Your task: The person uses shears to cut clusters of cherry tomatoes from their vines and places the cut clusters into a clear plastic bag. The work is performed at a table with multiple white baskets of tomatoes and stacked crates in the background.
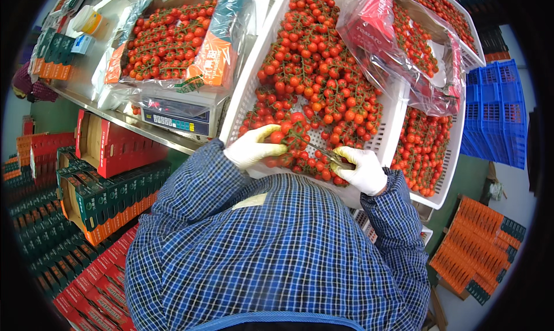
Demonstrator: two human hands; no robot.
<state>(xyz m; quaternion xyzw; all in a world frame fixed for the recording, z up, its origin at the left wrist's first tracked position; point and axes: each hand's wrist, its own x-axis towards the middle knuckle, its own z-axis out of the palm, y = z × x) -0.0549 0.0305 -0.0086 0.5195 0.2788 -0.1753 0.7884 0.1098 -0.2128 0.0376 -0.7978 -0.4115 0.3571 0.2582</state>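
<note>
My left hand [255,148], in a white glove with yellowed fingertips, grips a bunch of cherry tomatoes [291,127] above the near end of a white perforated crate [247,78]. In my right hand [362,169], gloved the same way, is a pair of slim metal snips [322,150]. Their blades point left and reach the stems of the held bunch. Under both hands, the crate holds many cherry tomatoes on the vine [320,71]. Patches of its slotted floor show between the bunches.
Left of the crate, a film-lined carton of tomatoes [169,41] sits on a digital scale [177,114]. On the right, a red carton [372,32] rests over another tomato crate [448,175]. Stacked cartons [108,192] stand at lower left, blue crates [493,114] at far right.
</note>
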